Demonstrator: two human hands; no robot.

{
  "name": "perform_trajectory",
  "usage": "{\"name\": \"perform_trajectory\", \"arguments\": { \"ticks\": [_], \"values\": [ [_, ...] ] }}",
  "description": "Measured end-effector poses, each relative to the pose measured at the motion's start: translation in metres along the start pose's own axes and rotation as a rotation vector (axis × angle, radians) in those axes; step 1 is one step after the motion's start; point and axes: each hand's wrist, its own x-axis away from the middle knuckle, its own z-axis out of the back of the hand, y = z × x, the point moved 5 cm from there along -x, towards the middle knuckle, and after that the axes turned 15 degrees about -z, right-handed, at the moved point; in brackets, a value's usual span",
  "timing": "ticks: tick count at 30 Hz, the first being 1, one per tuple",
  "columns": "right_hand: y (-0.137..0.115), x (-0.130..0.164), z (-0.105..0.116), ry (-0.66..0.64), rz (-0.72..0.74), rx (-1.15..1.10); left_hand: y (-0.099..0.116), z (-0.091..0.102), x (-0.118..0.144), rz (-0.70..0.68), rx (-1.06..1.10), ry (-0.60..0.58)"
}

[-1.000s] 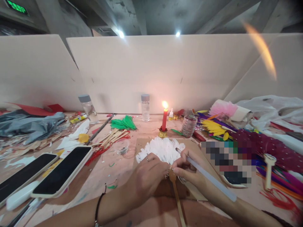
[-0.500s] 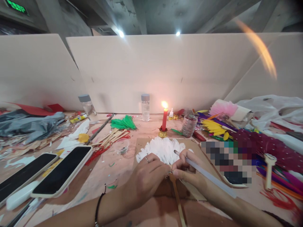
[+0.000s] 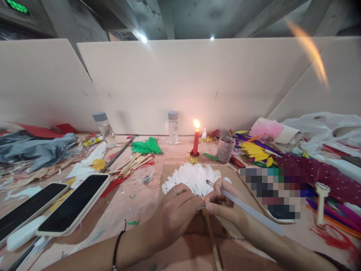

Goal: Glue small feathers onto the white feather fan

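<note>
Near the front edge of the desk (image 3: 135, 210), centre, both hands meet at the base of a white feather fan (image 3: 194, 177). Left hand (image 3: 176, 212) is curled, fingertips pinched onto the junction where the feathers gather into the wooden handle (image 3: 211, 237); reads as clamping the joint so the feathers don't splay. Right hand (image 3: 222, 205) does two jobs: thumb and forefinger pinch the same joint from the other side, while the remaining fingers trap a translucent glue stick (image 3: 248, 210) laid across the hand, tip up over the feathers, tail running off toward the right edge. Likely parked there so it stays ready without letting go of the joint.

Fan lies flat on a brown cardboard sheet (image 3: 239, 180), feathers pointing to the back edge, handle toward the front edge. Cardboard probably guards the desk surface from drips.

Lit red candle (image 3: 195, 145) stands just behind the fan in a gold holder, close to the stick's tip, presumably the heat source for it. Clear bottle (image 3: 173, 128) sits left of the candle, near the back edge.

Left side: two phones (image 3: 75, 205) face up, well apart from the flame. Green feathers (image 3: 147, 146) behind centre; yellow feathers (image 3: 255, 152) and more coloured ones piled toward the right edge.
</note>
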Motion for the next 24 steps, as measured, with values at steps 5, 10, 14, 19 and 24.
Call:
{"name": "perform_trajectory", "arguments": {
  "ticks": [5, 10, 14, 19, 24],
  "values": [
    [0.0, -0.001, 0.0, -0.005, 0.021, -0.009, 0.0, 0.002, -0.001, 0.003, 0.0, 0.0],
    [0.006, -0.006, 0.002, 0.004, 0.039, -0.032, 0.0, 0.006, -0.002, 0.035, -0.073, 0.013],
    [0.007, -0.005, 0.003, 0.009, 0.041, -0.013, 0.002, 0.009, -0.002, 0.012, -0.125, 0.018],
    [0.007, -0.002, 0.002, 0.001, 0.008, -0.021, 0.002, 0.01, -0.002, -0.03, -0.155, 0.023],
    [0.007, -0.002, 0.004, 0.058, 0.006, 0.038, 0.003, 0.009, -0.003, -0.059, -0.191, -0.004]
  ]
}}
